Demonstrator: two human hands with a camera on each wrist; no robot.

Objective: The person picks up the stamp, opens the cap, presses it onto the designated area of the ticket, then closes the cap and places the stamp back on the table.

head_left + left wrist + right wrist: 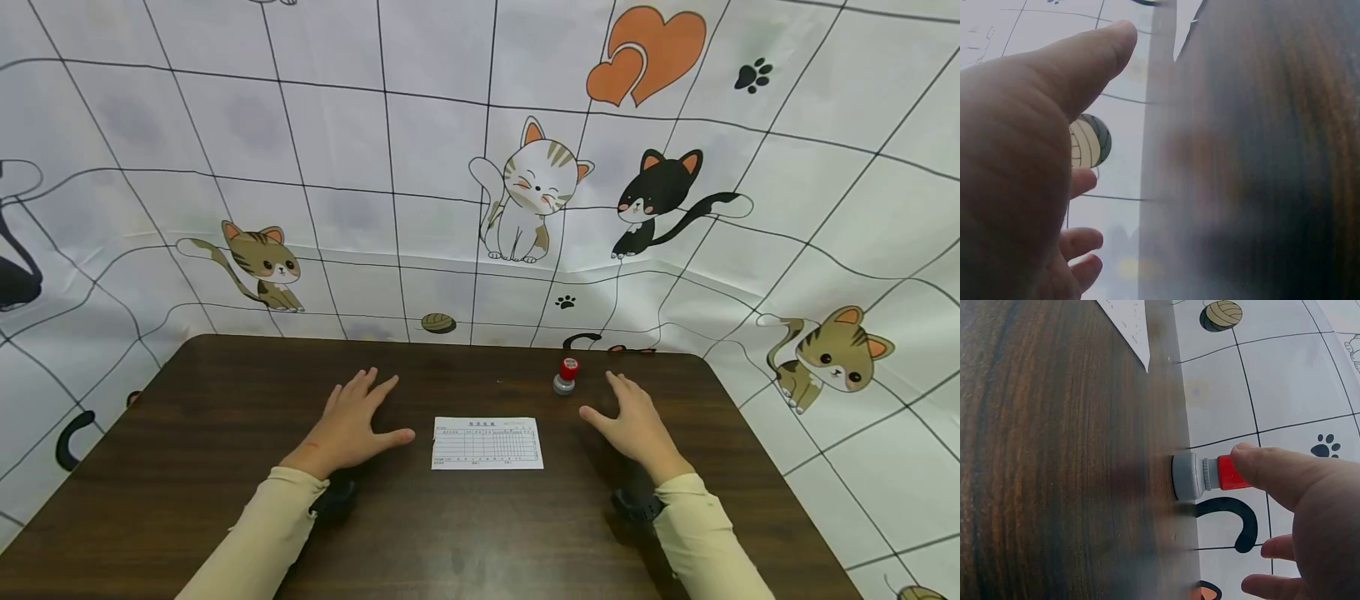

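A white printed form slip [487,443] lies flat on the dark wooden table [465,533], between the two hands. To its left is my left hand [352,429], fingers spread and holding nothing; the thumb points toward the slip. Behind the slip and to its right stands a small stamp [565,377] with a red top and a grey base, upright on the table. My right hand [637,425] is just right of the stamp, fingers spread and holding nothing. In the right wrist view, the thumb overlaps the red top of the stamp [1188,477].
A white cloth backdrop [337,133] with grid lines and cartoon cats rises behind the table and along its sides. Dark bands with devices sit under both wrists. The table's back edge [450,342] runs just behind the stamp.
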